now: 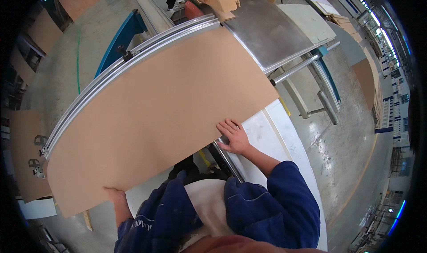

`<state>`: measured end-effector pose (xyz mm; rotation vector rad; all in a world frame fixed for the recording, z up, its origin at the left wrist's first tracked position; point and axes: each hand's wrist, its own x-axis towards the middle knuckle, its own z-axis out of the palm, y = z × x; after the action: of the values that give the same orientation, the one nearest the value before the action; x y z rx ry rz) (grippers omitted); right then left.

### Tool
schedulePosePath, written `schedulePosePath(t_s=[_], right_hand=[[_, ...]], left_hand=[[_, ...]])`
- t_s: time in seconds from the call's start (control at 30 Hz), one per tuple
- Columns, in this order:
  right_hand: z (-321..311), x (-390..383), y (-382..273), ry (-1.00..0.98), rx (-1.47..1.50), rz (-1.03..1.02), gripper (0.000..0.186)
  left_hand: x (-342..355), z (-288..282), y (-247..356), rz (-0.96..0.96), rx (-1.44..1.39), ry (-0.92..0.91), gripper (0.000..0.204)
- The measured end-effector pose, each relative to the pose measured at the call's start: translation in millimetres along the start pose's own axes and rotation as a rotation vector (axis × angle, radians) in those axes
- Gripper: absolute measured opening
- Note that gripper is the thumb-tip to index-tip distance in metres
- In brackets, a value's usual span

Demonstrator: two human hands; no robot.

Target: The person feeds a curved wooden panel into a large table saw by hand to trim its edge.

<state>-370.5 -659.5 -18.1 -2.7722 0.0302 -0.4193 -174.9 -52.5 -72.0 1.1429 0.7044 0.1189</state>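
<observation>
Above concrete floor [338,157], a fibreboard panel [147,106] abuts an aluminium fence [94,86], seemingly aligned; right fingers [227,127] lie spread atop, grip of left hand [117,196] unclear.

I'm finding free room over the brown board [155,102], a silver rail [178,33] blocking its far edge, a metal bar [293,71] jutting near its right corner

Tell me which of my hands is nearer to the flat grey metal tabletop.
Right. Your right hand lies on the near edge of the large flat brown board, toward the grey metal tabletop; your left hand is at that edge, farther left and farther away.
</observation>
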Motion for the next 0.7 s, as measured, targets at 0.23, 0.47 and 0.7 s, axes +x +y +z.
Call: schedulePosePath(t_s=[0.23,0.47,0.7], right_hand=[[-5.0,12.1,-2.5,0.003,-0.039,0.059,0.072],[-15.1,52.6,23.4,-0.161,-0.139,-0.06,0.078],[-2.6,73.6,50.5,-0.435,-0.172,-0.199,0.097]], left_hand=[[-30.6,18.2,-30.0,-0.047,-0.036,0.002,0.053],[-53.8,46.8,-75.4,0.012,0.033,-0.142,0.055],[-70.2,67.1,-89.4,0.196,1.329,-0.007,0.081]])
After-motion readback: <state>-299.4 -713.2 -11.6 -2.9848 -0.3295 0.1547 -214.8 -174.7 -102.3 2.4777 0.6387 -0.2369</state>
